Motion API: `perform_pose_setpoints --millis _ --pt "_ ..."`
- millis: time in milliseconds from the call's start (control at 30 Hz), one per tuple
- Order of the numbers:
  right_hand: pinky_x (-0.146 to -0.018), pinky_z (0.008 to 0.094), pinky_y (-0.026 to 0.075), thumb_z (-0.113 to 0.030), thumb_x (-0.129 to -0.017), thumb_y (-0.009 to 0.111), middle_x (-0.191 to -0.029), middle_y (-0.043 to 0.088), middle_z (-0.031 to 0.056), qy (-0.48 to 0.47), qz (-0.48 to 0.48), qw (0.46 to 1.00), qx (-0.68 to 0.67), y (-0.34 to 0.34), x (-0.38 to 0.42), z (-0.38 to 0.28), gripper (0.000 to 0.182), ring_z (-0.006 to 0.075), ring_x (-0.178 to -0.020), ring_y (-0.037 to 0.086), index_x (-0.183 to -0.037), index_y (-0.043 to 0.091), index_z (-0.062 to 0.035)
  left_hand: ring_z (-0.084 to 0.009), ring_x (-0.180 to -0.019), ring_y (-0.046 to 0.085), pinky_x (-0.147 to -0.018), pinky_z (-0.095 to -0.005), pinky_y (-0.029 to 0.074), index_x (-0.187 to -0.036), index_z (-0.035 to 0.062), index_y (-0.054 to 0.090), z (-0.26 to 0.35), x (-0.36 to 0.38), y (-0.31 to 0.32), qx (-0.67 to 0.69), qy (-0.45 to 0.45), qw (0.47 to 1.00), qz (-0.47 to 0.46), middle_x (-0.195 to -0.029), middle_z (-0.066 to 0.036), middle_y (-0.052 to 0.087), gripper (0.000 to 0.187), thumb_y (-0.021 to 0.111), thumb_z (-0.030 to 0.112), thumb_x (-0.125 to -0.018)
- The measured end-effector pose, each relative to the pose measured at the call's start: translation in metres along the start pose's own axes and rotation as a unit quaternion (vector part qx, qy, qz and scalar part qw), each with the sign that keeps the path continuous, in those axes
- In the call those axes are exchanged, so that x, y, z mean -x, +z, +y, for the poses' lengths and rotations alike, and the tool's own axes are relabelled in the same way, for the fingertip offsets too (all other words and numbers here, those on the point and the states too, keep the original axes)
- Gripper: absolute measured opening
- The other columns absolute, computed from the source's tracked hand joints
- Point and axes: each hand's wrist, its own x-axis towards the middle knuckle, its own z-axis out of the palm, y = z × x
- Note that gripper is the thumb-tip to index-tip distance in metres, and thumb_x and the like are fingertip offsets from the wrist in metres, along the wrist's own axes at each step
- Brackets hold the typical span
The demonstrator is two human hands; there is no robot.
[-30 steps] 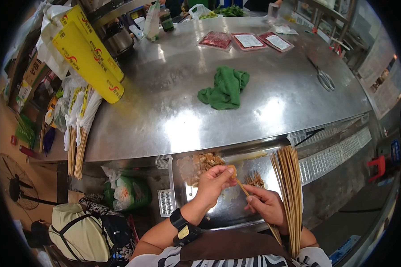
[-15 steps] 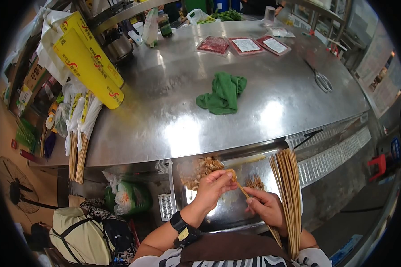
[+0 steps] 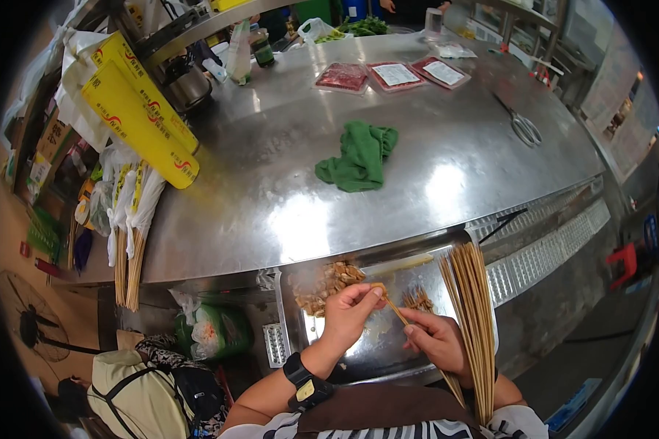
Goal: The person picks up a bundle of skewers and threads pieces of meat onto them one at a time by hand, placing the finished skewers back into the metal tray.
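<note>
Over a metal tray (image 3: 370,360), my left hand (image 3: 350,313) is closed in a pinch on a small brownish piece of food at the tip of a wooden skewer. My right hand (image 3: 439,341) grips that same skewer (image 3: 396,312) lower down. A thick bundle of bare wooden skewers (image 3: 472,314) rests across the tray's right side, next to my right hand and over the forearm. In the tray's far left corner lies a heap of brownish food pieces (image 3: 325,285). Several loaded skewer ends (image 3: 418,298) lie just beyond my right hand.
On the steel table are a green cloth (image 3: 359,157), scissors (image 3: 525,129) and flat red meat packs (image 3: 394,75). Yellow boxes (image 3: 135,121) and plastic-wrapped skewers (image 3: 135,212) stand at the left. Below are a green bin (image 3: 227,329) and a person (image 3: 128,391) with a black bag.
The view has shifted slightly. Both hands keep nearly the same place on the skewer, with the left fingers a little changed around the food piece.
</note>
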Motion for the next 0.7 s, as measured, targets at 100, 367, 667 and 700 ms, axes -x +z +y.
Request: perform_pose_setpoints --millis 100,367,667,700 --pt "-0.061 0.0229 0.048 -0.011 -0.090 0.050 -0.071 0.055 0.0014 0.002 -0.002 1.000 -0.012 -0.001 -0.001 0.003 0.035 0.0073 -0.063 0.054 -0.122 0.048 0.0031 -0.0105 -0.076 0.061 -0.068 -0.0217 0.050 -0.093 -0.0018 0.062 -0.003 0.001 0.002 -0.034 0.042 0.999 -0.003 -0.086 -0.006 0.064 0.012 0.060 0.007 -0.085" --pt "-0.060 0.0205 0.044 -0.016 -0.090 0.051 -0.073 0.057 0.0012 0.022 0.004 1.000 -0.020 -0.005 -0.003 0.012 0.036 0.0058 -0.067 0.054 -0.124 0.049 -0.0032 -0.0078 -0.076 0.058 -0.068 -0.0204 0.049 -0.093 -0.0018 0.063 -0.011 0.003 0.006 -0.159 0.149 0.976 -0.006 -0.087 -0.003 0.061 0.011 0.061 0.003 -0.083" --pt "-0.063 0.0212 0.046 -0.013 -0.090 0.051 -0.069 0.054 -0.0003 0.001 -0.022 1.000 -0.015 -0.007 -0.004 0.010 0.037 0.0052 -0.065 0.051 -0.124 0.048 0.0001 -0.0102 -0.072 0.059 -0.066 -0.0231 0.050 -0.096 -0.0013 0.060 -0.002 -0.001 0.011 0.041 0.084 0.996 0.007 -0.083 -0.005 0.061 0.013 0.058 0.004 -0.085" --pt "-0.064 0.0226 0.048 -0.008 -0.090 0.049 -0.066 0.051 -0.0012 -0.006 -0.018 1.000 -0.022 -0.005 -0.004 0.009 0.036 0.0051 -0.062 0.050 -0.123 0.047 0.0031 -0.0105 -0.072 0.059 -0.066 -0.0231 0.050 -0.098 -0.0011 0.060 0.000 -0.001 0.010 0.043 0.068 0.997 0.017 -0.082 -0.005 0.061 0.014 0.058 0.005 -0.085"
